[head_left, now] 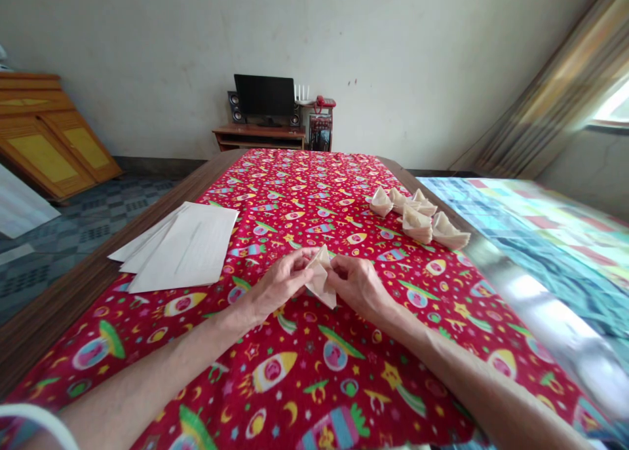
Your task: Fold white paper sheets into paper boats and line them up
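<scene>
Between my two hands, above the middle of the table, is a small folded piece of cream paper [322, 278] with pointed corners. My left hand [287, 276] pinches its left side, thumb on the near face. On the right edge, my right hand [358, 280] grips it with curled fingers; part of the fingertips is hidden. Several folded paper boats [417, 222] sit in nested groups on the right side of the cloth. To the left lies a fanned stack of flat paper sheets [189, 247].
A red patterned cloth [314, 352] covers most of the brown table [162, 240]. Beyond its far end stand a monitor [265, 95] on a desk and a red telephone [324, 101]. A bed [531, 234] is at the right, a wooden cabinet [46, 135] at the left.
</scene>
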`<state>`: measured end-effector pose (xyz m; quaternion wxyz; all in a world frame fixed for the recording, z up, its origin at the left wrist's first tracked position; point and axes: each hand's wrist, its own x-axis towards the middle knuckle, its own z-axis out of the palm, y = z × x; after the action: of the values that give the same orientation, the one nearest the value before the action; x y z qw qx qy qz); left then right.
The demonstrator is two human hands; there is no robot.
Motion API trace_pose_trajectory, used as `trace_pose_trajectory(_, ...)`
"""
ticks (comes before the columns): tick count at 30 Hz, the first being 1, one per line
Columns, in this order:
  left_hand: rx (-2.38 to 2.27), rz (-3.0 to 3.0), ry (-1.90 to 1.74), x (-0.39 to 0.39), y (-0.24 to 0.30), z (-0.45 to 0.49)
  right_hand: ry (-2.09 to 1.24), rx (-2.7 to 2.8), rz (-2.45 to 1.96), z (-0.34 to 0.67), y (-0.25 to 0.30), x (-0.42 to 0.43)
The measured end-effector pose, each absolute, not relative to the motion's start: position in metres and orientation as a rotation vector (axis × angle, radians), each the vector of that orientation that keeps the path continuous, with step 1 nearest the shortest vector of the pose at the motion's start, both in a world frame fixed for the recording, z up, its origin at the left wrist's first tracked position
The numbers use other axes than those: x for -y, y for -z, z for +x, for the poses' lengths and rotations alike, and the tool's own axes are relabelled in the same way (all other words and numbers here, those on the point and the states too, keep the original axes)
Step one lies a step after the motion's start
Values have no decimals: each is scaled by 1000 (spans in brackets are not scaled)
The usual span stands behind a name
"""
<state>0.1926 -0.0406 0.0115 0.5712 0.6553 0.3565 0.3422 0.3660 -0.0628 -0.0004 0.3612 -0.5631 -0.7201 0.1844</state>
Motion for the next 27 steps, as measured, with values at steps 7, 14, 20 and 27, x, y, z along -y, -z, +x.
trace_pose_trajectory(7,-895,1561,-825,33,0,192,-80,1962,-1176,368,-13,79)
trace_pose_trajectory(14,-922,1652,-820,41,-13,193,-208,2012,-1230,367,-7,73)
trace_pose_trajectory(20,-878,1718,-760,45,-20,192,-334,1943,-1271,370,-5,71)
trace_pose_trajectory(27,-994,1724,-864,40,2,189,-180,1948,-1396,402,-21,54)
